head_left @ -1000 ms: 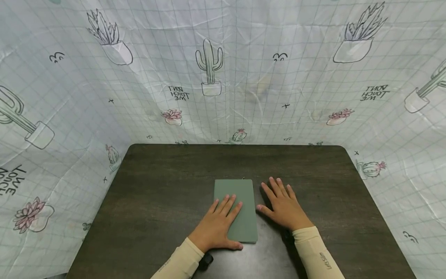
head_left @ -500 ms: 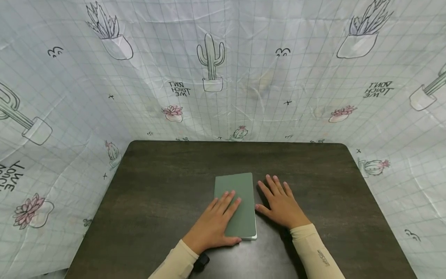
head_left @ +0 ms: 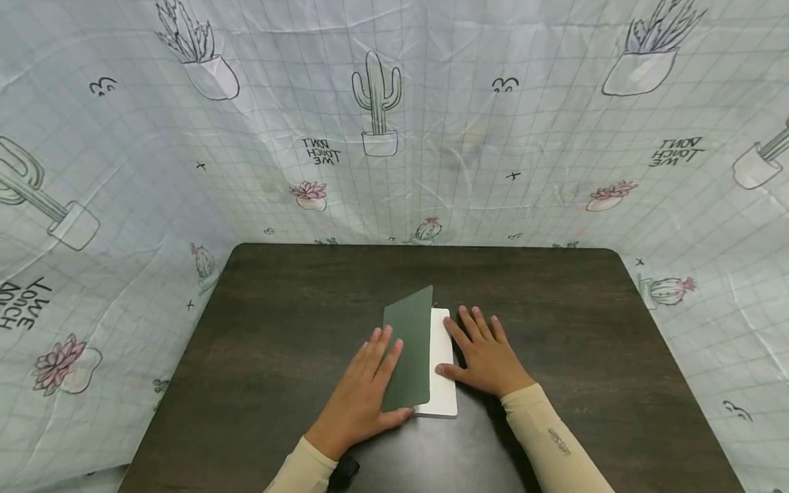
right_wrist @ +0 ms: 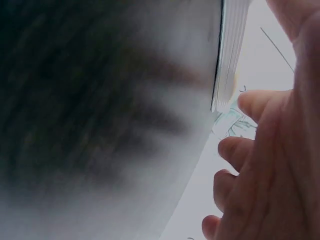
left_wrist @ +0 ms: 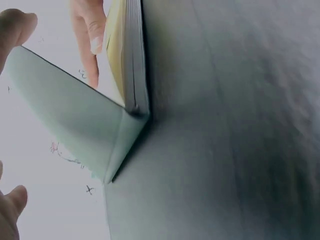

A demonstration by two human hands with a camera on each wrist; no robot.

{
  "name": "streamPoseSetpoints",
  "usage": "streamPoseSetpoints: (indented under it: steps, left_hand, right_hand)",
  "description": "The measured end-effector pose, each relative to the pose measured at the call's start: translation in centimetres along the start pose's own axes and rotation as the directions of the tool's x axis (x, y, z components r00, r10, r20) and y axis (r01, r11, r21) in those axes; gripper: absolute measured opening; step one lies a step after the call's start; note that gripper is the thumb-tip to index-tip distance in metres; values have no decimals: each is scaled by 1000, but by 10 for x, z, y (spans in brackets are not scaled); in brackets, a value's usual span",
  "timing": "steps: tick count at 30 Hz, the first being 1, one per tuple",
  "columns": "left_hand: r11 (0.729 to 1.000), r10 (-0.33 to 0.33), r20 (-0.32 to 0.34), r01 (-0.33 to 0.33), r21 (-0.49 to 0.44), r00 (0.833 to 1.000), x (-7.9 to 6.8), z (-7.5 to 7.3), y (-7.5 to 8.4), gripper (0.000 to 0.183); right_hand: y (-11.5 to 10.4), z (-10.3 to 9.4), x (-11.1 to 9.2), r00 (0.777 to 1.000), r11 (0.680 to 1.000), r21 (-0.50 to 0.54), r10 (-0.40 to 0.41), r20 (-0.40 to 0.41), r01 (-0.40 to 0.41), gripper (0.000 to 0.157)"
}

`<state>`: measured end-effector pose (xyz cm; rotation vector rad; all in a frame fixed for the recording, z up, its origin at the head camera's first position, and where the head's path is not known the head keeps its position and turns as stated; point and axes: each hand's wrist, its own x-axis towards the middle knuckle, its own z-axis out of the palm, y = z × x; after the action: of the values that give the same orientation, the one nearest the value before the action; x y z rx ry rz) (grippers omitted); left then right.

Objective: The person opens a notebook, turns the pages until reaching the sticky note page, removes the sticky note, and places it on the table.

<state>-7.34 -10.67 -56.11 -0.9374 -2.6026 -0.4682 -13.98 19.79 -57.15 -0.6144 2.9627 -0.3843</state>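
A notebook with a green cover (head_left: 409, 356) lies on the dark table, its front cover raised at a slant and white page (head_left: 442, 370) showing beneath. My left hand (head_left: 360, 394) is at the cover, fingers straight over its left part and thumb by the bottom edge. In the left wrist view, the left thumb (left_wrist: 19, 26) is right at the corner of the tilted cover (left_wrist: 65, 110). My right hand (head_left: 490, 359) spreads over the right side, its thumb and index tip overlapping the white page. From the right wrist, the page edges (right_wrist: 232, 55) appear beside the relaxed right fingers.
The dark wooden table (head_left: 296, 308) extends around the notebook on all sides. A white curtain (head_left: 259, 123) printed with cacti hangs behind the table and along both sides. A black wrist device (head_left: 343, 472) sits under the left forearm.
The notebook's front cover has swung up and leftward from lying flat, baring the white page. The left hand has shifted left with it; the right hand has moved left onto the page's edge.
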Motion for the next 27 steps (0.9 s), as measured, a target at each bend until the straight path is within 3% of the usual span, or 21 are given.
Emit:
streamPoseSetpoints:
  steps: [6, 10, 14, 18, 23, 27]
  left_hand:
    - [1000, -8, -120, 9, 8, 993, -10, -7, -5, 126]
    - [1000, -19, -198, 22, 13, 980, -19, -11, -11, 109]
    - [998, -24, -299, 41, 50, 954, -27, -13, -19, 92]
    - [989, -53, -388, 102, 108, 920, -37, -17, -26, 92]
    - [959, -140, -421, 228, 167, 896, -53, -19, -32, 102]
    - [931, -223, -363, 308, 196, 905, -61, -19, -36, 106]
  right_hand:
    - [0, 1, 2, 1000, 1000, -20, -11, 6, 11, 98]
    - [-1, 1, 2, 1000, 1000, -7, -20, 5, 20, 99]
    - [-1, 0, 2, 1000, 1000, -1, -10, 20, 10, 100]
    - [-1, 0, 3, 999, 1000, 0, 2, 35, -2, 101]
    - [-1, 3, 4, 1000, 1000, 28, -5, 23, 4, 101]
    - [0, 6, 5, 999, 1000, 31, -4, 40, 3, 103]
